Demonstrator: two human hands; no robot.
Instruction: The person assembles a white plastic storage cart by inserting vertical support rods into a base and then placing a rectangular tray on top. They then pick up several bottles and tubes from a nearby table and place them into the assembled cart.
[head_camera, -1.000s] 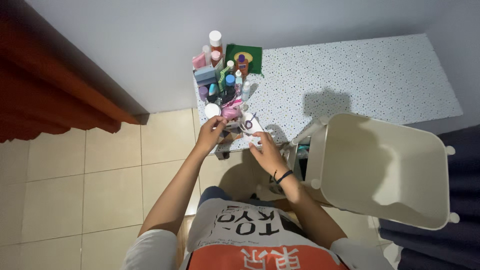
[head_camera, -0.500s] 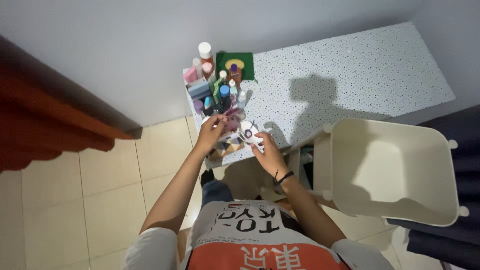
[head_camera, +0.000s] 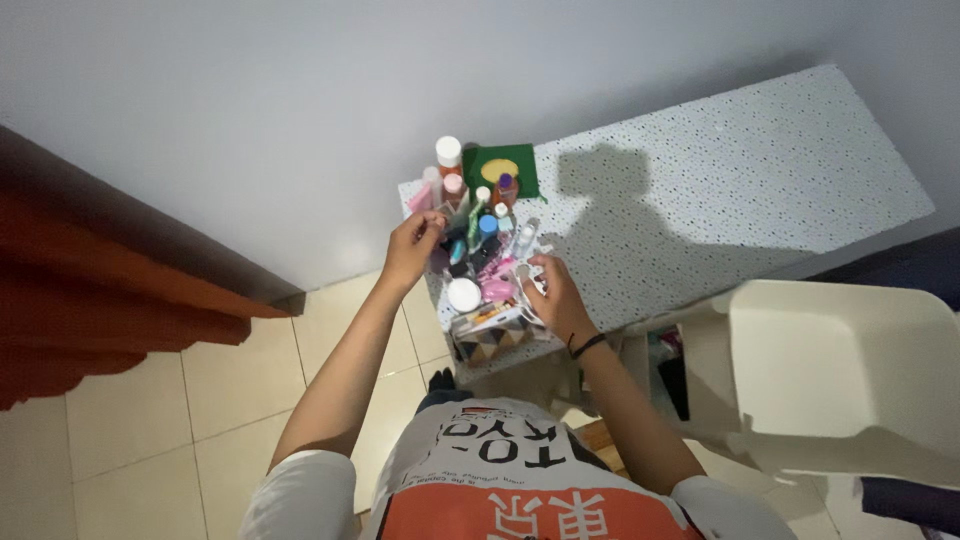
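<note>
Two hands work over a crowded box of bottles (head_camera: 478, 262) at the speckled table's (head_camera: 740, 190) near corner: the left hand (head_camera: 412, 245) curls at its far-left edge; the right hand (head_camera: 553, 295), grip unclear, steadies the right side.
</note>
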